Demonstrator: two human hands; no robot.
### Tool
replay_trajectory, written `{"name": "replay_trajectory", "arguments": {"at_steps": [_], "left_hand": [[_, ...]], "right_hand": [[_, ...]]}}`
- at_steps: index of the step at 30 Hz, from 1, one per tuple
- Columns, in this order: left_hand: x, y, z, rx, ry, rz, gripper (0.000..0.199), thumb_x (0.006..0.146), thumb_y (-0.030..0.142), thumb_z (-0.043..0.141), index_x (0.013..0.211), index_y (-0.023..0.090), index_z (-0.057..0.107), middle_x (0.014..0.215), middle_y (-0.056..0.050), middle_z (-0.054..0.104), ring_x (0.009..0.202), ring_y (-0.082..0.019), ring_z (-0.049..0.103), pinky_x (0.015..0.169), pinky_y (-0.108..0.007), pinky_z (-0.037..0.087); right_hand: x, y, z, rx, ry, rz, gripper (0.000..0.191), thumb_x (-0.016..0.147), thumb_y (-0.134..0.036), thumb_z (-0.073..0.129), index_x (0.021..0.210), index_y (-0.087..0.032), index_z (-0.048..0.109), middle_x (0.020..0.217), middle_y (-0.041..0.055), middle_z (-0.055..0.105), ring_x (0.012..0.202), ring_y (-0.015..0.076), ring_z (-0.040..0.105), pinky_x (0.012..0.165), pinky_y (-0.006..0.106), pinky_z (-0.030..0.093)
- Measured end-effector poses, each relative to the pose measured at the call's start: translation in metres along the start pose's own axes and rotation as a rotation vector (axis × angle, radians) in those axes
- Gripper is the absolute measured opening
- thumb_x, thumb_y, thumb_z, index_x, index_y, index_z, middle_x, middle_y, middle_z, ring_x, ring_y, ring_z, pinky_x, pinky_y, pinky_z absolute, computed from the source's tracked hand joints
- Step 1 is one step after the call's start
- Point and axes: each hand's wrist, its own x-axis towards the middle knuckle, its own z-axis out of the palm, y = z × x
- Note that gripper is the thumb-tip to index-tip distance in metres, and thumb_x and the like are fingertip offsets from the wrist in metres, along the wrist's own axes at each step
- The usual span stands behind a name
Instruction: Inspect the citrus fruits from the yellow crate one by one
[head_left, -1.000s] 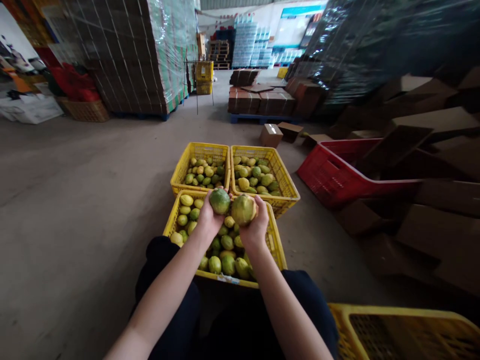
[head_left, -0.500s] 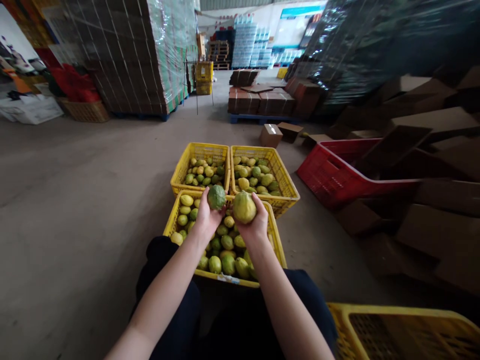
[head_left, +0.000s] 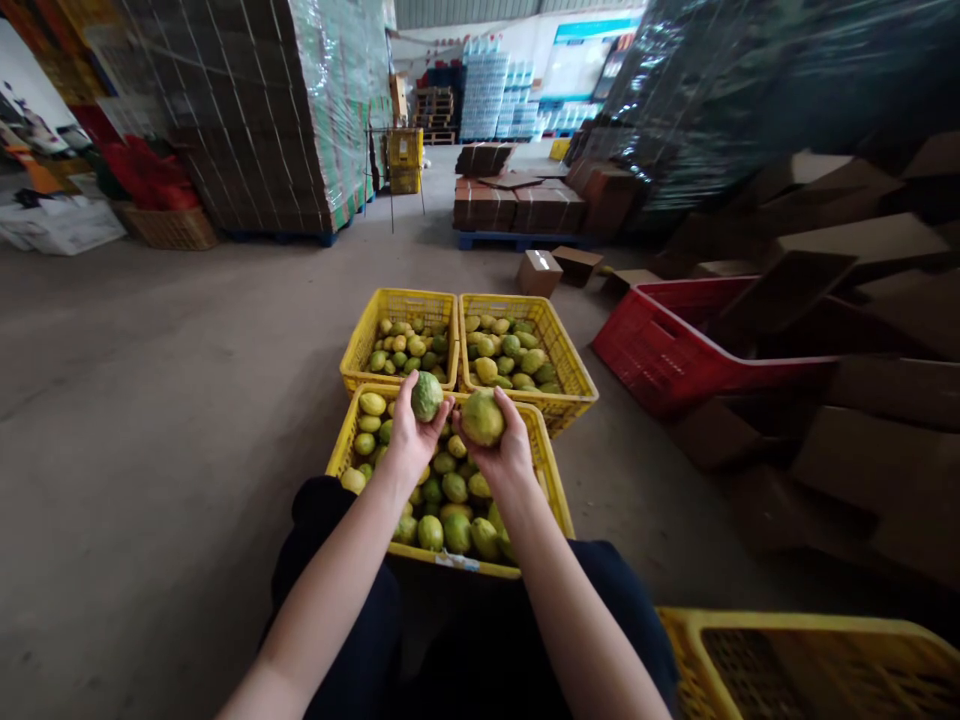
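Observation:
Above the near yellow crate [head_left: 559, 492], my left hand [head_left: 411, 432] holds a dark green bumpy fruit [head_left: 427, 397]. Close beside it, my right hand [head_left: 506, 445] grips a larger yellow-green fruit [head_left: 482, 418]. The two fruits are a little apart. Green and yellow fruits [head_left: 454, 487] fill the near crate under both hands. Behind it stand two more yellow crates with similar fruits, one at the left [head_left: 360, 335] and one at the right [head_left: 574, 372].
A red crate [head_left: 645, 345] with cardboard lies at the right, by a heap of cardboard boxes [head_left: 862, 440]. Another yellow crate [head_left: 810, 622] is at the bottom right. Flat cardboard stacks [head_left: 517, 208] rest on a blue pallet. Wrapped pallet loads [head_left: 240, 110] stand farther back.
Both fruits have turned slightly in my hands and shifted a little to the left. The fingers of my left hand show more beside the green fruit.

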Motion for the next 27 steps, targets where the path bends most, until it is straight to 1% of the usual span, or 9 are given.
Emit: {"name": "replay_trajectory", "arguments": {"at_steps": [2, 5, 8, 13, 16, 20, 23, 25, 27], "left_hand": [[-0.001, 0.001, -0.001, 0.018, -0.043, -0.028, 0.027, 0.091, 0.042, 0.059, 0.09, 0.015, 0.066, 0.068, -0.004, 0.067, 0.056, -0.012, 0.065, 0.049, -0.018, 0.053], [0.002, -0.001, -0.004, 0.029, -0.119, -0.055, 0.042, 0.093, 0.05, 0.048, 0.088, 0.013, 0.068, 0.067, -0.007, 0.067, 0.048, -0.012, 0.06, 0.042, -0.019, 0.048], [0.007, -0.003, -0.007, 0.038, -0.085, -0.049, 0.042, 0.096, 0.048, 0.044, 0.09, 0.014, 0.069, 0.069, -0.008, 0.068, 0.045, -0.01, 0.056, 0.037, -0.017, 0.041], [0.012, -0.003, -0.007, 0.001, -0.015, -0.093, 0.041, 0.1, 0.046, 0.043, 0.103, 0.014, 0.069, 0.081, -0.011, 0.071, 0.06, -0.014, 0.064, 0.047, -0.018, 0.051], [0.011, -0.002, -0.005, -0.032, 0.006, -0.132, 0.04, 0.101, 0.044, 0.043, 0.107, 0.012, 0.067, 0.082, -0.011, 0.07, 0.065, -0.015, 0.066, 0.048, -0.018, 0.053], [0.008, -0.004, -0.004, 0.0, -0.044, -0.124, 0.039, 0.099, 0.044, 0.047, 0.108, 0.011, 0.068, 0.076, -0.009, 0.068, 0.058, -0.014, 0.063, 0.048, -0.019, 0.052], [0.002, -0.004, -0.003, 0.05, -0.125, -0.018, 0.038, 0.094, 0.048, 0.053, 0.105, 0.016, 0.07, 0.075, -0.006, 0.069, 0.051, -0.011, 0.058, 0.047, -0.02, 0.05], [-0.003, -0.002, -0.001, 0.068, -0.201, 0.075, 0.036, 0.092, 0.049, 0.055, 0.1, 0.018, 0.071, 0.077, -0.005, 0.069, 0.053, -0.011, 0.059, 0.05, -0.021, 0.051], [-0.009, 0.001, 0.001, 0.077, -0.282, 0.121, 0.031, 0.09, 0.044, 0.056, 0.097, 0.019, 0.071, 0.079, -0.005, 0.07, 0.062, -0.014, 0.065, 0.055, -0.023, 0.053]], "right_hand": [[0.0, 0.0, -0.001, 0.014, 0.0, 0.025, 0.008, 0.081, -0.027, 0.067, 0.084, -0.02, 0.063, 0.069, -0.001, 0.072, 0.061, 0.0161, 0.069, 0.059, 0.029, 0.062], [0.004, 0.0, -0.005, -0.014, -0.017, 0.097, 0.023, 0.086, -0.036, 0.052, 0.084, -0.017, 0.065, 0.069, 0.006, 0.072, 0.058, 0.018, 0.068, 0.049, 0.027, 0.058], [0.009, 0.0, -0.009, -0.085, -0.04, 0.15, 0.028, 0.086, -0.035, 0.044, 0.081, -0.017, 0.065, 0.067, 0.0089, 0.071, 0.051, 0.0168, 0.063, 0.039, 0.024, 0.051], [0.01, -0.001, -0.003, -0.036, 0.113, 0.151, 0.031, 0.092, -0.025, 0.034, 0.081, -0.019, 0.062, 0.063, 0.0065, 0.068, 0.054, 0.0157, 0.062, 0.042, 0.023, 0.055], [0.008, -0.001, 0.001, 0.002, 0.143, 0.141, 0.032, 0.095, -0.023, 0.031, 0.081, -0.02, 0.06, 0.061, 0.004, 0.067, 0.053, 0.0143, 0.062, 0.044, 0.021, 0.055], [0.005, 0.0, 0.001, 0.02, 0.116, 0.135, 0.035, 0.098, -0.034, 0.034, 0.083, -0.019, 0.062, 0.062, 0.0062, 0.069, 0.054, 0.0158, 0.064, 0.043, 0.02, 0.052], [0.003, 0.001, -0.001, 0.021, 0.052, 0.076, 0.036, 0.096, -0.046, 0.045, 0.085, -0.018, 0.065, 0.066, 0.005, 0.071, 0.051, 0.0152, 0.064, 0.04, 0.02, 0.05], [0.003, 0.0, -0.002, 0.027, -0.013, 0.021, 0.034, 0.092, -0.05, 0.053, 0.087, -0.019, 0.066, 0.07, 0.0027, 0.073, 0.052, 0.0141, 0.064, 0.045, 0.022, 0.054], [0.001, -0.001, 0.0, 0.045, -0.06, -0.019, 0.034, 0.089, -0.053, 0.06, 0.087, -0.02, 0.067, 0.075, 0.0019, 0.074, 0.058, 0.0143, 0.067, 0.054, 0.025, 0.059]]}}
